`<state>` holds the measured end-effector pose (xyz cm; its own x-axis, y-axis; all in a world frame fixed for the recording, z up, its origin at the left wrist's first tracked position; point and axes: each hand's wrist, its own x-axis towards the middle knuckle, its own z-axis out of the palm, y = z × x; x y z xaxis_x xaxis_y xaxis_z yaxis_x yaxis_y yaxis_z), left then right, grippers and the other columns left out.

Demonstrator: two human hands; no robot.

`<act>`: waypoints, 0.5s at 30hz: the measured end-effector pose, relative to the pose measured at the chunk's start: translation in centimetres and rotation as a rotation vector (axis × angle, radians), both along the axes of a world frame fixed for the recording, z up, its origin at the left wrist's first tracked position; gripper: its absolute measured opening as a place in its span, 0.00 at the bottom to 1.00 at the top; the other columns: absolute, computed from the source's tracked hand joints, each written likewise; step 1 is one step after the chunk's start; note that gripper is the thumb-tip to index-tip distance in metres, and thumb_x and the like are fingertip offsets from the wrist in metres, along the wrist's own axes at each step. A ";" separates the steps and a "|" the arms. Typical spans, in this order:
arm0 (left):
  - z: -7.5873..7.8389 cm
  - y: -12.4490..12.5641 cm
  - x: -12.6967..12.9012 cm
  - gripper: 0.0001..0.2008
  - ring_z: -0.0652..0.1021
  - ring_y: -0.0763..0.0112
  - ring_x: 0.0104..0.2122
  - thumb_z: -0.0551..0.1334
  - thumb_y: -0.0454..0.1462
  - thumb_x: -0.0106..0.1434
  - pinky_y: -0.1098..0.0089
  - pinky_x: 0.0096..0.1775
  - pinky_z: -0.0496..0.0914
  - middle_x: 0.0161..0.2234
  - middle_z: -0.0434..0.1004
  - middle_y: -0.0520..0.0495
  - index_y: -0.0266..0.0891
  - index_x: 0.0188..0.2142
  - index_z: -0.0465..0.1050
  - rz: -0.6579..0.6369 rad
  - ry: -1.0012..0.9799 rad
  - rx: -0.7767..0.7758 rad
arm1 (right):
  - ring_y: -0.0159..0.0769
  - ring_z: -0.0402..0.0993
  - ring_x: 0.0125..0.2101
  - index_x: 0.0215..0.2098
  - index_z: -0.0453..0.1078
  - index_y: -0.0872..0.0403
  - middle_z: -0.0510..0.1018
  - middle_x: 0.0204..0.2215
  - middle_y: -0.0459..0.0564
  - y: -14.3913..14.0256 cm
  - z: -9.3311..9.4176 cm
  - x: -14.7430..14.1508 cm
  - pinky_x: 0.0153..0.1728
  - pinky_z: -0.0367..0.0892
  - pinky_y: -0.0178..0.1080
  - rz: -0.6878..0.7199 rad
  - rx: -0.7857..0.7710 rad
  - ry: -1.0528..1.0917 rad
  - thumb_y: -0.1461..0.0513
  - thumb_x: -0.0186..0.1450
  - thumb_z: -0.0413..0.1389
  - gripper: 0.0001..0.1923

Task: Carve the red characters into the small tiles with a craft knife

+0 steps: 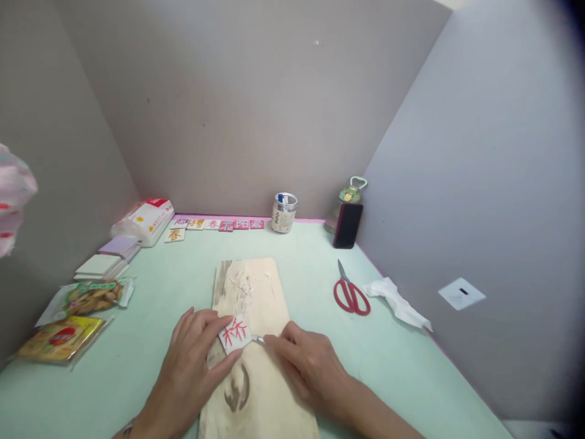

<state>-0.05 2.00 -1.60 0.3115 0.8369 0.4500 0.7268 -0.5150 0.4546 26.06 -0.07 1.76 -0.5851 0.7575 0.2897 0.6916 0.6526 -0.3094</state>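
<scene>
Head view: left hand (194, 360) flat on board (249, 292), fingers spread and pressing down on tile (234, 333), a small white square with a red character, lying near the board's middle and tilted. Right hand (311, 366) just beside it, fingers pinched around a thin blade (258, 339) whose metal tip touches the tile's right edge. Pale shavings (244, 283) scattered on the board's far end; dark grain mark nearer the body. Red scissors (351, 294) on the mint table (411, 366) to the right, closed, with crumpled tissue (397, 300) just beside them. Against the back wall: jar (284, 213), dark phone (348, 225) upright in front of a green-topped bottle (351, 194), and a row of finished tiles (219, 224) with red and gold characters. Far left: white box (146, 219), stacked blank tiles (107, 259), bag of snacks (89, 297), yellow packet (61, 336).
</scene>
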 end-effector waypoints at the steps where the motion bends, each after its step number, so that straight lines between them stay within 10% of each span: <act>1: 0.2 0.1 -0.2 0.18 0.73 0.54 0.51 0.64 0.46 0.65 0.46 0.60 0.61 0.47 0.72 0.47 0.48 0.53 0.70 -0.014 -0.007 -0.030 | 0.33 0.69 0.28 0.55 0.68 0.51 0.72 0.34 0.49 0.2 0.0 0.3 0.27 0.59 0.34 0.010 -0.002 0.012 0.66 0.71 0.47 0.17; 15: 0.2 0.6 -0.8 0.17 0.70 0.53 0.58 0.61 0.44 0.68 0.53 0.58 0.70 0.55 0.71 0.45 0.50 0.55 0.72 -0.076 -0.062 -0.151 | 0.33 0.69 0.28 0.56 0.70 0.50 0.72 0.33 0.48 0.7 -0.5 0.1 0.29 0.62 0.34 0.009 -0.011 0.115 0.65 0.73 0.47 0.17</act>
